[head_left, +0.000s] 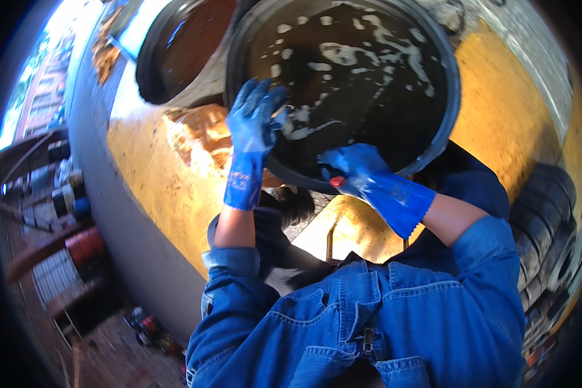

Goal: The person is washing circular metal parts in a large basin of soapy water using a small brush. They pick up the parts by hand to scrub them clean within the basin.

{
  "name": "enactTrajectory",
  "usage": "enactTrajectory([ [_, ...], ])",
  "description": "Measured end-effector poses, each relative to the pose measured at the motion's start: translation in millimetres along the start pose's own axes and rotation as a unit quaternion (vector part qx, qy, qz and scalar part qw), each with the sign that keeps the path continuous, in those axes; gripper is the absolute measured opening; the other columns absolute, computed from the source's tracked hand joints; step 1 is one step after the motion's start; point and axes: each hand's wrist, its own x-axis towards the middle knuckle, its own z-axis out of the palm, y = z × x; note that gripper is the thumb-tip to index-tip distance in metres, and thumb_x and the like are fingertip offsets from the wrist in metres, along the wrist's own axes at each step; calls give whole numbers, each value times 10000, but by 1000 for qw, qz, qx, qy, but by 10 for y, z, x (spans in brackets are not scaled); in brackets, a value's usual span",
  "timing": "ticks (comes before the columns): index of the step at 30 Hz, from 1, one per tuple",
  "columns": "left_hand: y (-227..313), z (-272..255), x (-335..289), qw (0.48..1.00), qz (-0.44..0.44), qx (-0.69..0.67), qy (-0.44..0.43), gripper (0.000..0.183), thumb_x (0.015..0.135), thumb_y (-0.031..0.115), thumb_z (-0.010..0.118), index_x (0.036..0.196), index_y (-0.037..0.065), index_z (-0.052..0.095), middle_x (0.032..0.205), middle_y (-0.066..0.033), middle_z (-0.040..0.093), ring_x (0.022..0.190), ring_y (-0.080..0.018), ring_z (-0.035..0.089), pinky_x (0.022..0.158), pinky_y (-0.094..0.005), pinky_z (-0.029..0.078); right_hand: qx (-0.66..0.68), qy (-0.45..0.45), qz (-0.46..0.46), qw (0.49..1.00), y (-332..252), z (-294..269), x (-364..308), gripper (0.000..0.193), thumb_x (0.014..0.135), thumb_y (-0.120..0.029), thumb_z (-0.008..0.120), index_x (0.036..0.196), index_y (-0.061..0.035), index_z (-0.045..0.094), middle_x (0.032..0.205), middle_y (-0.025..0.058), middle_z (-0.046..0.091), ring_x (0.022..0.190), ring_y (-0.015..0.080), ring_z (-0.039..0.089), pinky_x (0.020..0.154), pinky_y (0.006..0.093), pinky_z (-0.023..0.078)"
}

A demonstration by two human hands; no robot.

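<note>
A large round black tub (454,103) of dark liquid with patches of pale foam stands before me. My left hand (255,116), in a blue rubber glove, is at its near left rim with the fingers stretched upward. Something pale and shiny shows beside the thumb, too blurred to name. Over the tub's near edge my right hand (355,165), gloved the same way, is closed around a red-ended handle (337,182). The glove hides the rest of that object, so I cannot tell its kind.
A second dark basin (150,71) with reddish-brown liquid stands at the far left. Crumpled brown material (200,136) lies between it and my left arm. Stacked tires (544,220) stand at the right. Beyond the grey ledge (119,213), machinery (71,265) sits lower on the left.
</note>
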Motion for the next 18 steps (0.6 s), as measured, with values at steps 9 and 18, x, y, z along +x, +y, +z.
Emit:
enactTrajectory([
  [9,-906,-462,-609,847,-449,-271,84,325,966,288,708,1200,62,718,1138,-111,747,1070,-257,708,912,-339,554,1,-3,107,994,-156,-75,22,220,908,-225,730,1114,-166,780,1050,122,759,943,337,730,838,406,595],
  [18,-1469,-1057,-1330,649,-628,-368,219,421,1049,288,552,1322,-30,592,1182,-181,710,999,-285,685,947,-373,529,35,11,109,993,-75,10,-17,206,870,-267,732,1057,-200,790,1029,118,753,934,360,724,844,417,595],
])
